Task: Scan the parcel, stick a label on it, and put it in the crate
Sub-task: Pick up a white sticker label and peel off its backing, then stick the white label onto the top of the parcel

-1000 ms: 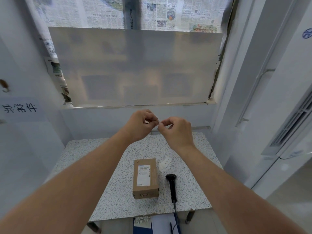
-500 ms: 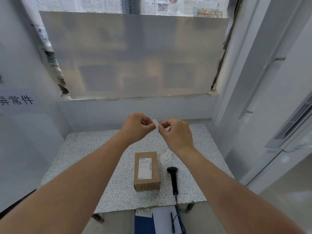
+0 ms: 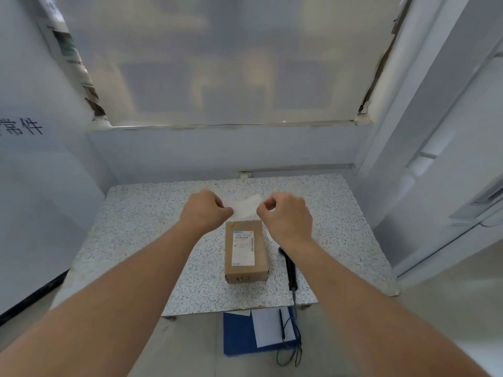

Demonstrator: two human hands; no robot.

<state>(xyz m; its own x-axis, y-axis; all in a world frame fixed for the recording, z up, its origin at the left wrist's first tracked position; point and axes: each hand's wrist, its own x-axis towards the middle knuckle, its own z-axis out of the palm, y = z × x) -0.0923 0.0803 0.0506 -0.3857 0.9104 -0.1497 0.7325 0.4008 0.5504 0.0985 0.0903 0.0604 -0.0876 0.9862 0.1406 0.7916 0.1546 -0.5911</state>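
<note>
Speckled stone covers the desk (image 3: 141,227). A brown parcel (image 3: 246,251) lies flat in the middle of it, with a white sticker on top. A black scanner (image 3: 290,270) lies just right of the parcel. Above the parcel's far end, the left hand (image 3: 204,210) and right hand (image 3: 285,216) each pinch one end of a white label (image 3: 245,205) in a tight grip.

I am in a small parcel-handling station. A speckled stone-pattern desk (image 3: 152,213) carries a labelled cardboard parcel (image 3: 245,251) and a black handheld barcode scanner (image 3: 290,270). Pale partition walls enclose it, one bearing Chinese lettering (image 3: 23,129), beside a frosted window (image 3: 217,63).
</note>
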